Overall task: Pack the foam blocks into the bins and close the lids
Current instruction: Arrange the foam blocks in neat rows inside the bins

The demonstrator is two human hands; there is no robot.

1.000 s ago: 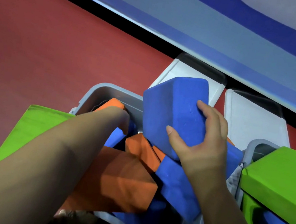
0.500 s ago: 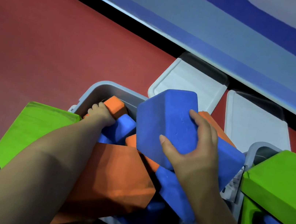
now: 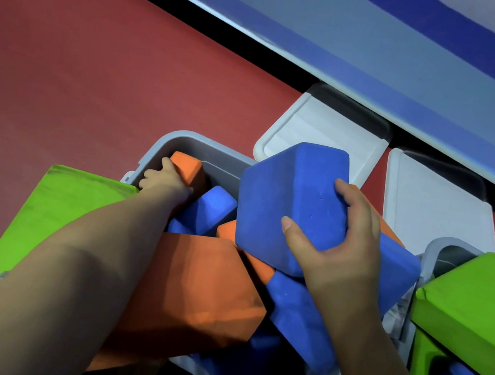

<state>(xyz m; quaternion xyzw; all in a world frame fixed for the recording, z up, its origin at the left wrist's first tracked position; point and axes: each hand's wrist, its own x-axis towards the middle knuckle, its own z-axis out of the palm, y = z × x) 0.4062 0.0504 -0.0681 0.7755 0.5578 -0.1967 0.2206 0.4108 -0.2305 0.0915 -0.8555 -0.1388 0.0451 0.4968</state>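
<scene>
Closest to the camera, a big orange block (image 3: 193, 285) sat wedged across the near side of the grey bin (image 3: 162, 145), with a long blue block (image 3: 299, 323) jammed in next to it. So this bin was already pretty stuffed, and the pile stood above the rim.

The right hand (image 3: 338, 255) had its fingers (image 3: 347, 199) and thumb clamped around a chunky blue block (image 3: 288, 206), holding it tilted over the middle of the bin. It touched the orange pieces under it but wasn't seated.

A bit further in, the left hand (image 3: 164, 178) was down at the far-left corner, fingers curled over a small orange block (image 3: 187, 164) against the bin wall. Looked like it was pushing that one aside to free a gap.

My guess on doing this well: square up the corner block first, then turn the blue one flat and press it into the gap instead of dropping it on top. Foam squishes, so firm downward pressure should help. If it stays proud of the rim, the lid won't snap.

A green block (image 3: 53, 206) lay just outside the bin on the left, and a second bin (image 3: 432, 250) on the right had another green block (image 3: 480, 299) sticking out.

Furthest back, 2 white lids (image 3: 319, 127) lay flat on the red floor (image 3: 99, 52), both still off.
</scene>
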